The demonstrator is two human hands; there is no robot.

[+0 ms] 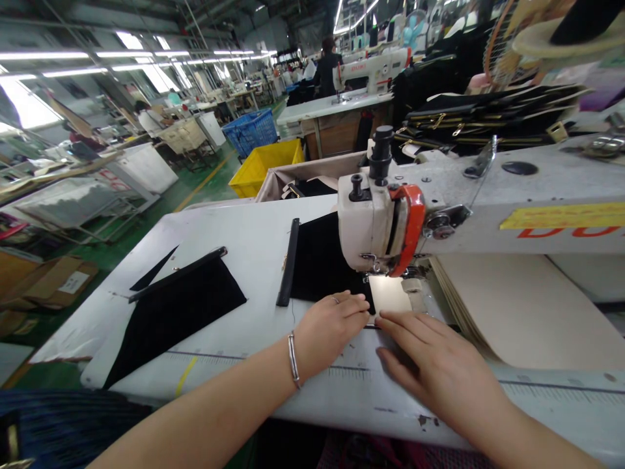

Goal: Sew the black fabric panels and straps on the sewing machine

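A black fabric piece (317, 254) lies flat beneath the head of the sewing machine (366, 228), its right edge meeting a pale piece (390, 294). The left hand (336, 319) rests on its near right corner, fingers extended; the thumb is hidden, so any pinch cannot be told. The right hand (430, 345) touches the pale piece's near edge, thumb spread from fingers. Good practice: light, even pressure, edges aligned, fingertips clear of the needle area. Left, another black piece (190, 309); right, stacked pale panels (527, 306).
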